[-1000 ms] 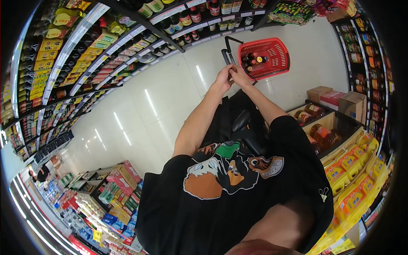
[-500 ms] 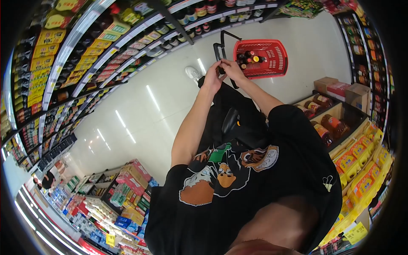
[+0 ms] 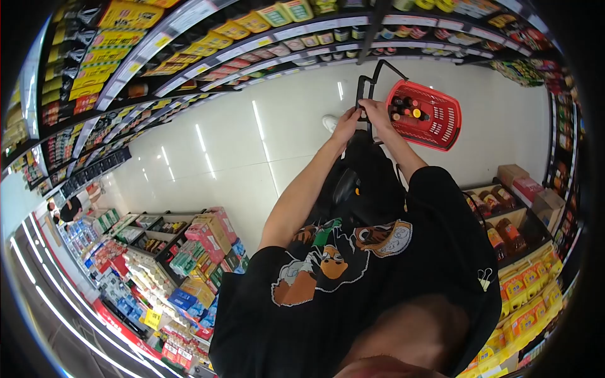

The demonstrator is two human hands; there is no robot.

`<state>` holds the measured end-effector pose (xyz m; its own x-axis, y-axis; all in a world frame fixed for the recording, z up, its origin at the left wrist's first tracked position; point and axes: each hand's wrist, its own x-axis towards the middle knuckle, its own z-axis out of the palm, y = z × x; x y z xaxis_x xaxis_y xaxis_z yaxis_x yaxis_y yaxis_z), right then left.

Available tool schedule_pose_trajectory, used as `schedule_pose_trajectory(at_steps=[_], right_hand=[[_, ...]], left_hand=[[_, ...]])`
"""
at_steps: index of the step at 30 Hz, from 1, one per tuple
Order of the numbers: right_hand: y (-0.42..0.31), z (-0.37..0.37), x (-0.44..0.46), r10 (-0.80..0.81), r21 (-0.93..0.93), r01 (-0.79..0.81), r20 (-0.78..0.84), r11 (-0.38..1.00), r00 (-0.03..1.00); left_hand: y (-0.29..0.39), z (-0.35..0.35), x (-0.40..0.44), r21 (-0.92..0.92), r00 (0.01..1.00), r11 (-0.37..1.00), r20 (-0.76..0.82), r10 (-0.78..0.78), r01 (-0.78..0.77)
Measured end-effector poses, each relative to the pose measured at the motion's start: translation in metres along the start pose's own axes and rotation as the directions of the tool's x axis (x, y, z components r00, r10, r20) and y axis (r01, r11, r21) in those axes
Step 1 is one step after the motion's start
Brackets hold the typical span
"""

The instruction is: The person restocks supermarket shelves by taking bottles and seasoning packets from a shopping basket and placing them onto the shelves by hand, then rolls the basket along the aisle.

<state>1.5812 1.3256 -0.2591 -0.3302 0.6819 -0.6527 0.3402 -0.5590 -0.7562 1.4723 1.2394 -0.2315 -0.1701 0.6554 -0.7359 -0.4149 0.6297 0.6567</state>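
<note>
A red shopping basket (image 3: 441, 104) stands on the floor ahead of me, with its black handle (image 3: 362, 88) tilted up toward my body. My right hand (image 3: 377, 115) is closed around the near bar of that handle. Beside it, my left hand (image 3: 346, 126) is closed at the same bar, its fingertips close to the right hand's; they partly hide the grip. Several dark bottles (image 3: 406, 112), one with a yellow cap, lie together in the near-left part of the basket.
Shelves of bottles and jars (image 3: 265, 44) run along the left and front. To my right is a display bin with large bottles (image 3: 504, 234), with cardboard boxes (image 3: 532, 186) behind it and yellow packs (image 3: 526, 286) nearer. Stacked goods (image 3: 208, 239) stand at lower left, a person (image 3: 70, 208) farther off.
The view has swung, so the basket, both hands and the shelves appear farther right. My hands now sit against the handle bar, with the bottles still in the basket.
</note>
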Motion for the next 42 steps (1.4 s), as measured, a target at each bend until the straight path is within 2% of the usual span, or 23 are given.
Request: schedule_pose_trajectory(at_steps=[2,4,6,11,14,17,19,21,23,25,27,31,33,35,37,39,42], right_hand=[[-0.009,0.028,-0.003,0.013,-0.057,-0.010,0.052,0.998,0.999],[-0.012,0.058,0.001,-0.014,0.031,0.014,0.004,0.999,1.000],[-0.017,0.080,0.002,-0.008,0.034,0.007,0.024,0.999,1.000],[-0.025,0.129,0.003,0.028,0.062,-0.030,0.044,0.998,0.999],[-0.028,0.169,0.000,0.027,0.054,-0.029,0.022,0.998,0.999],[-0.028,0.216,-0.001,0.044,0.151,-0.038,-0.031,0.988,0.999],[-0.032,0.253,-0.011,-0.050,0.069,0.057,-0.095,0.996,0.994],[-0.036,0.290,-0.026,-0.077,0.049,0.087,-0.171,0.995,0.982],[-0.044,0.322,-0.038,-0.035,-0.020,0.032,-0.240,0.999,0.970],[-0.047,0.354,-0.050,-0.026,0.012,0.031,-0.280,0.999,0.960],[-0.054,0.378,-0.062,0.009,-0.036,-0.017,-0.219,0.999,0.976],[-0.050,0.422,-0.082,0.013,-0.071,-0.028,-0.206,0.997,0.978],[-0.034,0.444,-0.083,0.014,-0.063,-0.019,-0.077,0.998,0.997],[-0.001,0.463,-0.068,-0.076,-0.239,0.064,-0.038,0.969,0.996],[0.014,0.491,-0.069,-0.155,-0.275,0.152,0.014,0.949,0.988],[0.014,0.511,-0.079,-0.084,-0.310,0.135,0.172,0.941,0.981],[0.020,0.549,-0.096,-0.064,-0.266,0.138,0.266,0.954,0.962]], left_hand=[[0.012,-0.025,-0.012,0.015,0.998,0.999,0.037,-0.045,0.045],[0.012,-0.051,-0.013,0.023,0.998,0.999,0.036,-0.043,0.042],[0.016,-0.070,-0.017,0.040,0.998,0.998,0.043,-0.044,0.042],[0.016,-0.113,-0.028,-0.132,0.991,0.983,0.038,0.131,-0.125],[0.009,-0.154,-0.024,-0.066,0.980,0.981,0.070,0.185,-0.181],[0.020,-0.200,-0.043,-0.014,0.985,0.990,0.099,0.144,-0.144],[0.012,-0.240,-0.045,-0.017,0.969,0.984,0.173,0.178,-0.178],[0.007,-0.277,-0.054,0.094,0.958,0.980,0.245,0.149,-0.176],[0.006,-0.309,-0.071,0.093,0.955,0.980,0.258,0.147,-0.176],[0.001,-0.336,-0.088,0.125,0.978,0.986,0.189,0.083,-0.108],[-0.003,-0.360,-0.100,0.111,0.983,0.988,0.164,0.087,-0.106],[-0.016,-0.400,-0.116,0.020,0.987,0.991,0.099,0.127,-0.129],[-0.032,-0.419,-0.110,-0.032,0.973,0.979,0.114,0.202,-0.200],[-0.010,-0.429,-0.136,-0.087,0.982,0.984,0.101,0.161,-0.152],[-0.016,-0.450,-0.138,0.032,0.992,0.992,0.032,0.125,-0.126],[-0.036,-0.475,-0.139,0.054,0.976,0.977,-0.053,0.211,-0.209],[-0.067,-0.518,-0.142,-0.032,0.972,0.982,-0.147,0.181,-0.188]])
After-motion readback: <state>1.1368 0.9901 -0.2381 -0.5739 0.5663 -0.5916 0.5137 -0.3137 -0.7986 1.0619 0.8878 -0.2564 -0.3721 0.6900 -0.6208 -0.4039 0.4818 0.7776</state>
